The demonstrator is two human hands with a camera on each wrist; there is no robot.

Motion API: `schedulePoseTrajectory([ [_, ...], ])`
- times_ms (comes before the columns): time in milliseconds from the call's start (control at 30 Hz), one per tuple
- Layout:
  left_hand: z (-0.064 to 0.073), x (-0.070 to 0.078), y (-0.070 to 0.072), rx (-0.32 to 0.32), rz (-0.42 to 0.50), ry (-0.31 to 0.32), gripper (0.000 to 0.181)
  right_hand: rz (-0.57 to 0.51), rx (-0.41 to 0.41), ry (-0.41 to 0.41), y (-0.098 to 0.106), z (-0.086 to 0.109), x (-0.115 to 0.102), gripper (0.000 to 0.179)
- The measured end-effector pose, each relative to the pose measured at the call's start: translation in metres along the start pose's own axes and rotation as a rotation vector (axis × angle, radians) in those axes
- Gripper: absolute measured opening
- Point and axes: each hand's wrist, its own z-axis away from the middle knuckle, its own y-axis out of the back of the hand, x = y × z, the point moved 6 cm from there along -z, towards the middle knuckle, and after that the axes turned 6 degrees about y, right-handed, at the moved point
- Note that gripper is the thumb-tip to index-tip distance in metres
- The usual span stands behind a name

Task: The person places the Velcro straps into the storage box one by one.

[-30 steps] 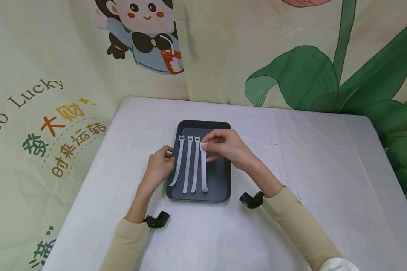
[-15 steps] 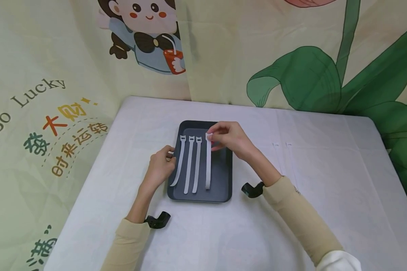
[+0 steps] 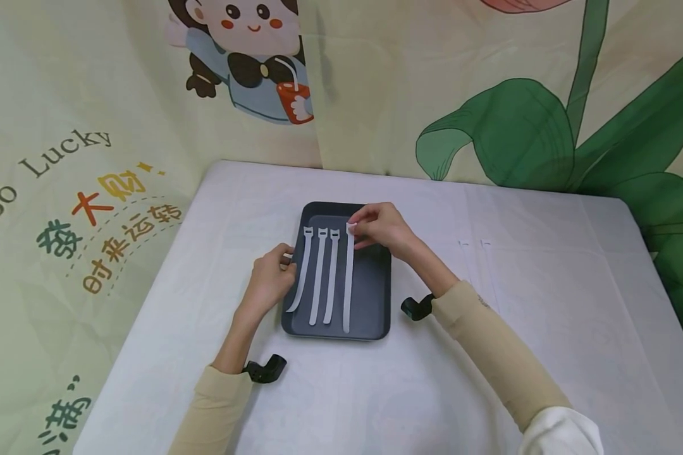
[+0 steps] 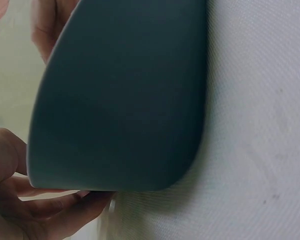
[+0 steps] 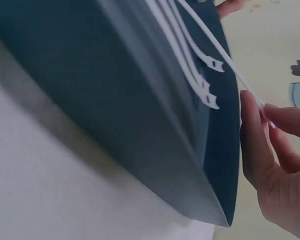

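In the head view a dark grey tray (image 3: 371, 297) lies on the table with white hook-and-loop cable ties in it, slotted heads toward the far end. Three of them, a left tie (image 3: 302, 268), a middle tie (image 3: 318, 278) and a right tie (image 3: 331, 278), lie side by side on the left half. My right hand (image 3: 388, 229) pinches a fourth cable tie (image 3: 348, 284) by its head between thumb and fingers; its tail hangs straight toward the near end. My left hand (image 3: 269, 278) holds the tray's left side, its fingers (image 4: 75, 217) against the outer wall in the left wrist view.
A white cloth covers the table (image 3: 518, 354). Behind it hangs a printed curtain (image 3: 370, 82) with a cartoon figure and green leaves. A black wrist camera (image 3: 265, 369) sits on the left wrist, another camera (image 3: 417, 308) on the right.
The right hand has carried its cable tie right and farther back, apart from the other three. The tie's near end was curled and now lies straight. The left hand stays at the tray.
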Motion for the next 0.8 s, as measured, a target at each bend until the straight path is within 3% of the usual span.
schedulePoseTrajectory([
  [367,0.0,0.001,0.001,-0.011,0.005,0.008,0.035,0.251,-0.023,-0.008,-0.011,-0.014,0.007,0.011],
  [600,0.0,0.0,0.001,-0.01,0.013,-0.001,0.035,0.477,-0.064,0.037,-0.021,-0.022,0.003,0.011],
  [800,0.001,-0.002,0.002,-0.009,0.012,-0.005,0.035,0.521,-0.081,0.011,-0.026,-0.027,0.006,0.012],
])
